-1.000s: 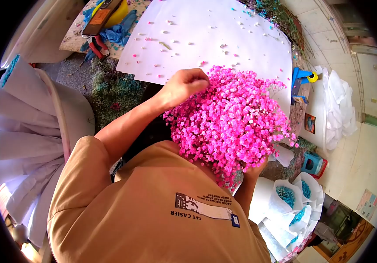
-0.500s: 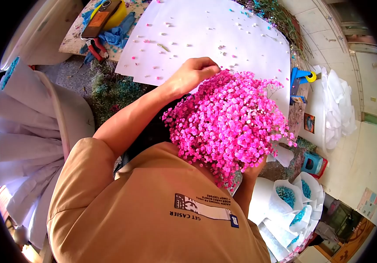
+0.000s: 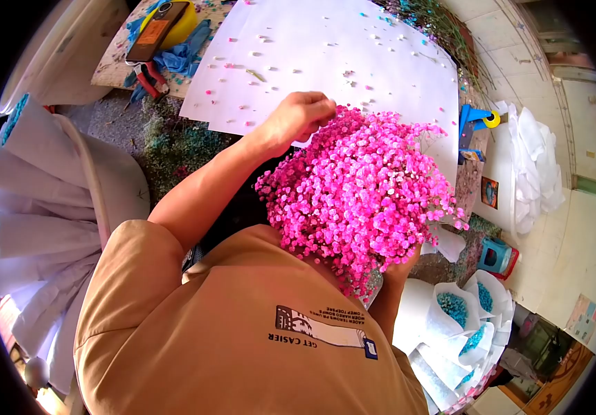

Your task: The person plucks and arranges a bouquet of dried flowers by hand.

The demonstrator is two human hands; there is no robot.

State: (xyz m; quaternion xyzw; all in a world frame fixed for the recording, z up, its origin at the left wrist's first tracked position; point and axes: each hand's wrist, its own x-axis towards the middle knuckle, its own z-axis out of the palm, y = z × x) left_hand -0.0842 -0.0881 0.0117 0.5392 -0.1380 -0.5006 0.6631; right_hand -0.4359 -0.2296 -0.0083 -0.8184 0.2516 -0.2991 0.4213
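A full bunch of pink baby's breath (image 3: 364,197) is in front of my chest, its stems hidden beneath the blossoms. My left hand (image 3: 299,117) is at the bunch's upper left edge, fingers curled together; whether anything small is pinched in them I cannot make out. Below the right side of the flowers, my right hand (image 3: 403,266) grips the bunch from underneath, mostly covered by blossoms. Beyond them, white paper sheets (image 3: 291,41) lie on the table, strewn with loose blossoms and a short green stem bit (image 3: 255,75).
At upper left are a phone (image 3: 158,31), red-handled pruners (image 3: 147,79) and blue gloves (image 3: 186,55). A blue tape dispenser (image 3: 474,124) is at the table's right. Containers of wrapped bouquets (image 3: 49,187) stand left, with more blue-flowered bouquets (image 3: 452,309) lower right.
My left hand has shifted slightly left, and its fingers have curled in a little more. The pink bunch and my right hand have hardly moved.
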